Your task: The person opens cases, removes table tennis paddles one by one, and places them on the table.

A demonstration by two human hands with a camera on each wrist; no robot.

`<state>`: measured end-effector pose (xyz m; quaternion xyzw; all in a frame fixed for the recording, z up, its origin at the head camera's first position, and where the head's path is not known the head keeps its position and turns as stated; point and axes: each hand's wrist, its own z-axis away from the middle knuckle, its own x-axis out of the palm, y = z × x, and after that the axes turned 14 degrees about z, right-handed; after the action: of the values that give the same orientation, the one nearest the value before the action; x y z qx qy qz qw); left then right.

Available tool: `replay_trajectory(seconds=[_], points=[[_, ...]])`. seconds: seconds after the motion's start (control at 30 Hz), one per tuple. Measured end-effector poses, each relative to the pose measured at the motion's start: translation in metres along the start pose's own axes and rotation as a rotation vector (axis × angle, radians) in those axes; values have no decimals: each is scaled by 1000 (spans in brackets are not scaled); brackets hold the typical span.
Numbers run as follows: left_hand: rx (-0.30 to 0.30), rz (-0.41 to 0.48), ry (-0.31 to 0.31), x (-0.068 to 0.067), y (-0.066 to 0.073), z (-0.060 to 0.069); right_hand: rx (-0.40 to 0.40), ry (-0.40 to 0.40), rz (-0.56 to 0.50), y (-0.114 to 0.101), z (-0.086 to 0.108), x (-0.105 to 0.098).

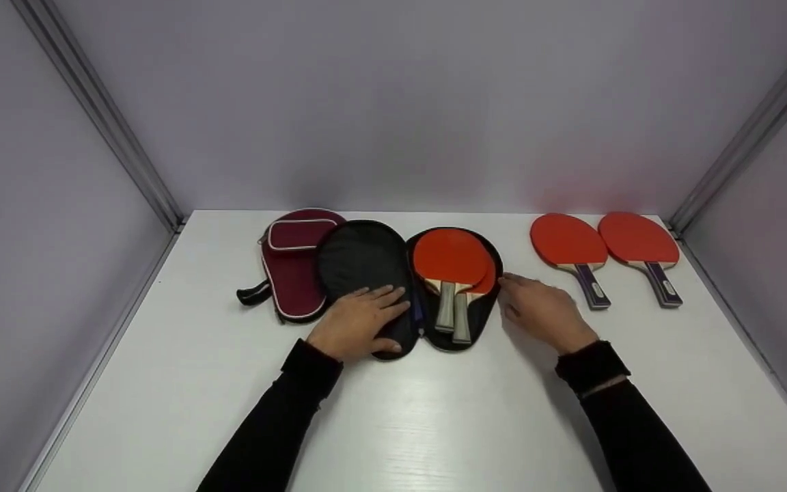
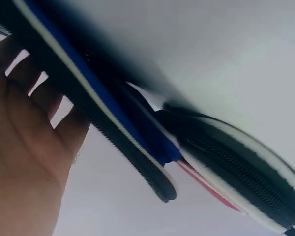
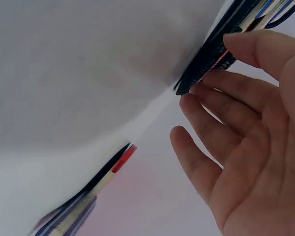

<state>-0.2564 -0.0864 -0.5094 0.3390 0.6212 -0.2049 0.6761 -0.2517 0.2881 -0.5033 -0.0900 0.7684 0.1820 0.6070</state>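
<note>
In the head view an unzipped paddle case lies spread flat, its black flap (image 1: 365, 256) to the left and its base (image 1: 449, 345) to the right. Two table tennis paddles (image 1: 449, 251) with red faces and pale handles overlap inside the base. My left hand (image 1: 359, 322) rests on the lower part of the flap, fingers spread. At the base's right rim, my right hand (image 1: 540, 307) touches the edge with its fingertips. The right wrist view has the thumb and fingers (image 3: 223, 83) close to the case edge (image 3: 201, 59), fairly straight.
A closed maroon case (image 1: 298, 273) with white piping and a black strap (image 1: 254, 294) lies partly under the flap. To the right lie two more red paddles (image 1: 568, 239) (image 1: 639, 239) with purple handles. Pale walls (image 1: 393, 102) enclose the white table (image 1: 407, 424).
</note>
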Motion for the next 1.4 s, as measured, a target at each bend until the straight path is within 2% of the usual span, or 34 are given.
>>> replay_trajectory(seconds=[0.13,0.33,0.6,0.77,0.9,1.1,1.3,1.4], points=[[-7,56,-26,-1,-1,0,7,57,-11,-12,-3,-10],[-10,85,-32,-1,-1,1,-71,181,-20,-44,-4,-22],[-1,94,-8,0,-2,1,-141,146,37,-79,-1,-26],[-10,96,-10,-1,-1,1,-183,200,74,-96,0,-21],[-15,97,-12,-1,0,1,-169,215,83,-107,0,-14],[-28,103,-21,-1,-2,2,-106,164,125,-119,-7,-9],[-23,105,-23,0,-3,1,-53,-5,146,-126,-17,-12],[-25,105,-27,0,-2,1,-37,-56,146,-127,-21,-14]])
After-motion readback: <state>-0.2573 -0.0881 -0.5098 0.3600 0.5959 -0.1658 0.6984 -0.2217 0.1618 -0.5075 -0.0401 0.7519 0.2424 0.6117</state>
